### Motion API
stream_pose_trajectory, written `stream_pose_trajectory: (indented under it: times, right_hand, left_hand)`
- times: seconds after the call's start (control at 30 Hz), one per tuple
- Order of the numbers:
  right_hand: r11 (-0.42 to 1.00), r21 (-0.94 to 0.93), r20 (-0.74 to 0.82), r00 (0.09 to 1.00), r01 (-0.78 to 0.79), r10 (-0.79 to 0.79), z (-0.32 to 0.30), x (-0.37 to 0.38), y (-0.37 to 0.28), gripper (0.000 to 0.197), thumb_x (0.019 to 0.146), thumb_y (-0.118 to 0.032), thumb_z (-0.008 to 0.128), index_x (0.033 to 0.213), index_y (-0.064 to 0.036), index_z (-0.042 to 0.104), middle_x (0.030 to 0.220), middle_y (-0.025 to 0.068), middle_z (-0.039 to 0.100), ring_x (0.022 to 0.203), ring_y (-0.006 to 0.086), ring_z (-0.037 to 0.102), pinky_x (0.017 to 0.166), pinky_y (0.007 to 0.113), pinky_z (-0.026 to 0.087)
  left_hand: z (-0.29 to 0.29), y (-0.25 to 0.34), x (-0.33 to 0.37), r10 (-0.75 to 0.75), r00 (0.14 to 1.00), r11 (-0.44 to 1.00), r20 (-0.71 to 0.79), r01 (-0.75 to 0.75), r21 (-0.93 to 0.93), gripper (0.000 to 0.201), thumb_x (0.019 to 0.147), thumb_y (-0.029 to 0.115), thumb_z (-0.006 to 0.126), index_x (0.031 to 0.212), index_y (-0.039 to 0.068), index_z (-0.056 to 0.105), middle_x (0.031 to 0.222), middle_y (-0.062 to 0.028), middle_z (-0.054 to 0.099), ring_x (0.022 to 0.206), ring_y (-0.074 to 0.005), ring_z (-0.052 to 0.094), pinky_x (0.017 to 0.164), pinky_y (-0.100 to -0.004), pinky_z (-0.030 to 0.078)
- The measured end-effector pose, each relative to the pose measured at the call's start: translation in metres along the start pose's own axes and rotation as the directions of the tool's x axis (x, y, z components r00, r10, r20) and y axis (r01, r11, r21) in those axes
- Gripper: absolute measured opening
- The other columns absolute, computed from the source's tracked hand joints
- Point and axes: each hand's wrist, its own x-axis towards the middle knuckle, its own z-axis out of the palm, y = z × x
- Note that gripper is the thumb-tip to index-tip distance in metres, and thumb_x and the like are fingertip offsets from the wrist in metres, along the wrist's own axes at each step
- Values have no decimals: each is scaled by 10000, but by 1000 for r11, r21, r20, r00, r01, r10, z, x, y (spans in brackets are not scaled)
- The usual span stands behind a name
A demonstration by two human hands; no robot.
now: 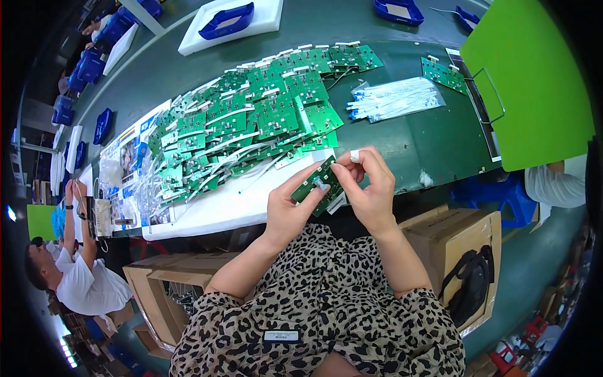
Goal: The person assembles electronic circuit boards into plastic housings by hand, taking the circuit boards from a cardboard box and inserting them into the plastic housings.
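Note:
Just above the table's near edge, a green circuit board (306, 186) is held between my two hands. My left hand (293, 198) grips its left side, thumb on the face near a small pale connector (320, 185). At the board's upper right edge, my right hand (369, 188) is closed with thumb and forefinger pinched together; a white wrap circles one finger. Beyond my hands lies a wide heap of overlapping green circuit boards (276, 113) with white flat cables among them. To the right of the heap rests a clear bag of white flat cables (399, 98) with blue ends.
A lime-green panel (534, 81) stands at the right beside a lone circuit board (443, 75). Blue trays (227, 20) sit along the far side. Cardboard boxes (455, 235) flank me below the table edge. Another person (91, 283) works at the far left.

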Motion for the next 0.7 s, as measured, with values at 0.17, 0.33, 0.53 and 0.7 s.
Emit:
stream_pose_trajectory:
  times: [0.17, 0.33, 0.53, 0.7]
  right_hand:
    - [1000, -18, 56, 998, -17, 18, 3, 0, 1, 107, 748, -6, 638, 800, -11, 545, 721, 46, 536, 521, 101, 491, 477, 235, 402]
    - [1000, 0, 96, 995, 18, -17, -2, 0, -2, 90, 758, 6, 625, 816, -6, 557, 750, 47, 540, 570, 94, 510, 508, 218, 421]
    - [955, -295, -13, 999, -36, 34, -51, 30, 34, 88, 763, -2, 615, 842, -33, 595, 774, 59, 561, 606, 138, 528, 542, 243, 419]
    - [849, -496, 132, 982, 183, -134, -38, 68, 83, 120, 738, -47, 634, 854, -62, 608, 800, 56, 560, 720, 222, 547, 617, 320, 449]
  left_hand:
    - [-2, -7, -4, 40, 999, 996, -34, -37, 86, 370, 807, 19, 590, 1173, 0, 535, 1026, -73, 614, 871, -80, 557, 773, -227, 463]
    - [-11, -6, 1, -136, 989, 985, -51, 129, -110, 349, 793, 26, 615, 1135, -11, 556, 997, -76, 620, 855, -85, 564, 760, -230, 465]
    - [-47, -6, 7, -362, 932, 832, -1, 322, -451, 308, 763, 39, 649, 1056, -3, 561, 932, -51, 619, 829, -117, 587, 751, -257, 472]
    - [-49, -8, 6, -394, 915, 781, 86, 382, -494, 283, 773, 39, 638, 1042, 1, 558, 933, -54, 616, 839, -118, 587, 754, -259, 473]
